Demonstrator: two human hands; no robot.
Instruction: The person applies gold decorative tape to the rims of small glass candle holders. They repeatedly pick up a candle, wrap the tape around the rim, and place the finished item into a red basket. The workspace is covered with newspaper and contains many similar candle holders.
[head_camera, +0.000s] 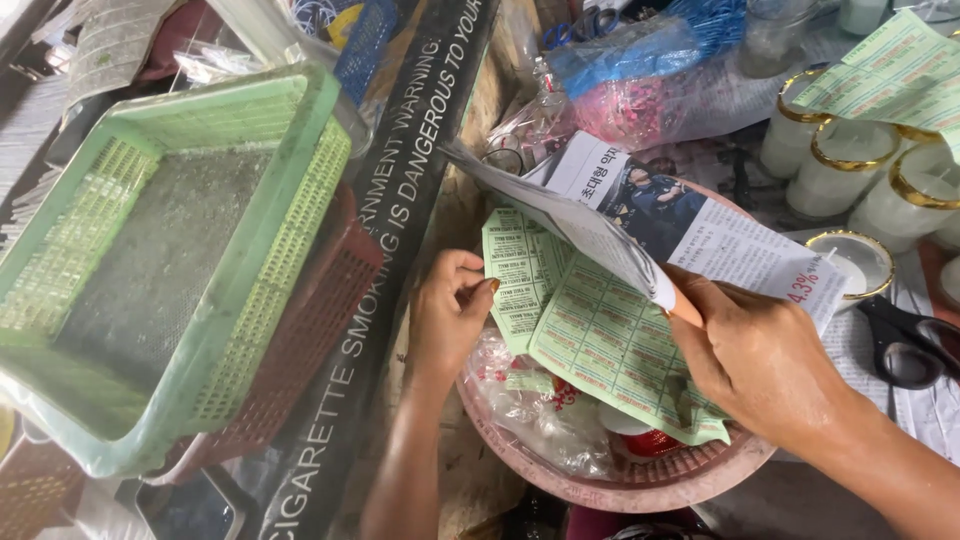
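Head view: left hand (452, 312) loosely curled, fingertips touching one of two green printed sheets (600, 340) over one pink round basket (600, 480). Right hand (750, 350) pinching one folded newspaper (600, 235). One pair of scissors (910, 345) at right.

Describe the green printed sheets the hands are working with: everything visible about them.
The green printed sheets are thin pale-green paper covered with a grid of small boxed labels in dark and reddish print. At least two overlap, lying tilted over a round pink basket and the clear plastic bags in it. The left hand touches the left sheet's edge; the right hand covers their right side while lifting a folded newspaper above them. The lower edge curls and creases. More such sheets lie at the top right.
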